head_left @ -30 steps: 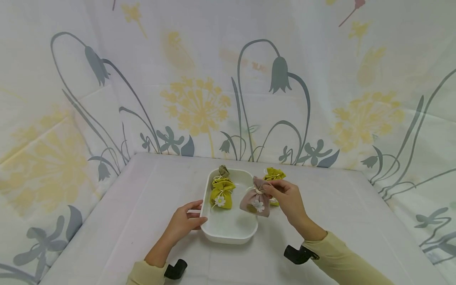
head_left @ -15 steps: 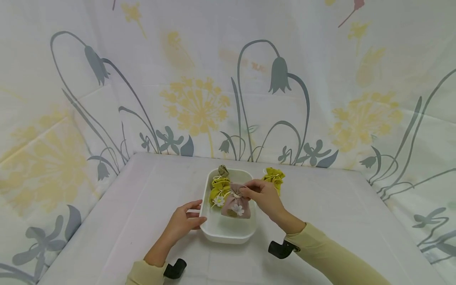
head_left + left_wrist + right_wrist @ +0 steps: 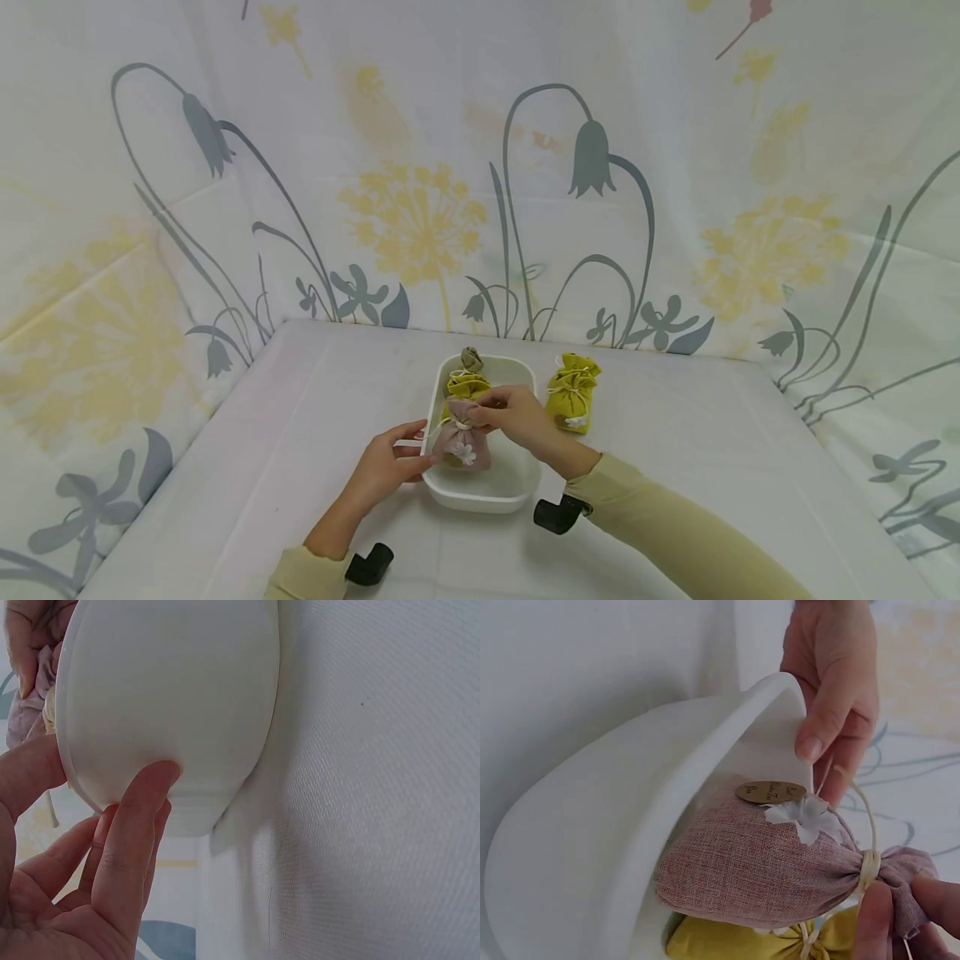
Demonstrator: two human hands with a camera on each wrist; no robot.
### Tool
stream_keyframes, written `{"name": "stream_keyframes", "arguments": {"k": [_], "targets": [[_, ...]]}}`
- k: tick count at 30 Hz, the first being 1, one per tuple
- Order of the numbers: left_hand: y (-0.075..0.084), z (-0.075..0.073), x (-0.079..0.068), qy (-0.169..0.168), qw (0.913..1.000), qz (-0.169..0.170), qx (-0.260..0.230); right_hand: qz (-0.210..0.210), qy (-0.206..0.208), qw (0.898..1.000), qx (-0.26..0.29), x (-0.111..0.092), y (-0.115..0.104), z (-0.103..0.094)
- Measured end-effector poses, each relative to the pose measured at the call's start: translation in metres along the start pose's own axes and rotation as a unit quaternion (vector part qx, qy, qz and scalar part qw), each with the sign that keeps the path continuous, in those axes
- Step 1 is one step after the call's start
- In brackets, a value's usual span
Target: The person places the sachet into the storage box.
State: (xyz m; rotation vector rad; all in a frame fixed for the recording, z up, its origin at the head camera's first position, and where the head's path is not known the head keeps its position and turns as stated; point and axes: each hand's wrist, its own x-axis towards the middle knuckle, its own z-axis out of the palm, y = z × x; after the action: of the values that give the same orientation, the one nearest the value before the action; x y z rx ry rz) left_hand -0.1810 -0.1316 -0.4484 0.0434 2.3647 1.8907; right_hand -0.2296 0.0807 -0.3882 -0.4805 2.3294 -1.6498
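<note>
A pink drawstring pouch (image 3: 467, 446) with a white flower and a small brown tag hangs by its gathered neck from my right hand (image 3: 517, 417). Thumb and fingers pinch it just under the ruffle, as the right wrist view shows. The pouch is over the left part of a white rectangular tray (image 3: 517, 492). Beneath and behind it lie a yellow-green pouch (image 3: 467, 383), partly covered, and a grey-beige gathered top (image 3: 471, 359) at the tray's far left corner. My left hand (image 3: 386, 462) grips the tray's left rim, thumb on the inside edge and fingers against the outer wall (image 3: 172, 690).
On the table to the right of the tray stand yellow-green pouches (image 3: 572, 396), one behind another, with a white flower on the front. The white-covered table (image 3: 705, 467) meets a flower-printed cloth backdrop (image 3: 420, 233) at the back and sides.
My right hand has carried the pink pouch leftward from the tray's right edge to its left side. The yellow-green pouches on the right are uncovered now. My left hand stays on the rim.
</note>
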Motion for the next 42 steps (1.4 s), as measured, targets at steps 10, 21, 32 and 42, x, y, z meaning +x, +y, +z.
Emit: {"name": "stream_keyframes", "arguments": {"k": [10,21,32,42], "targets": [[0.001,0.001,0.0,0.002,1.0,-0.006,0.005,0.029,-0.015,0.999,-0.024,0.006,0.004,0.007],[0.0,0.001,0.002,0.01,0.9999,-0.005,0.002,0.007,-0.023,0.997,-0.079,0.0,0.006,-0.003],[0.0,0.002,0.001,0.014,0.9998,-0.011,0.003,0.005,0.016,0.996,-0.087,-0.014,0.008,-0.014],[0.001,0.002,0.0,0.013,0.9998,-0.011,-0.005,0.011,0.074,0.995,-0.066,-0.028,0.016,-0.029]]}}
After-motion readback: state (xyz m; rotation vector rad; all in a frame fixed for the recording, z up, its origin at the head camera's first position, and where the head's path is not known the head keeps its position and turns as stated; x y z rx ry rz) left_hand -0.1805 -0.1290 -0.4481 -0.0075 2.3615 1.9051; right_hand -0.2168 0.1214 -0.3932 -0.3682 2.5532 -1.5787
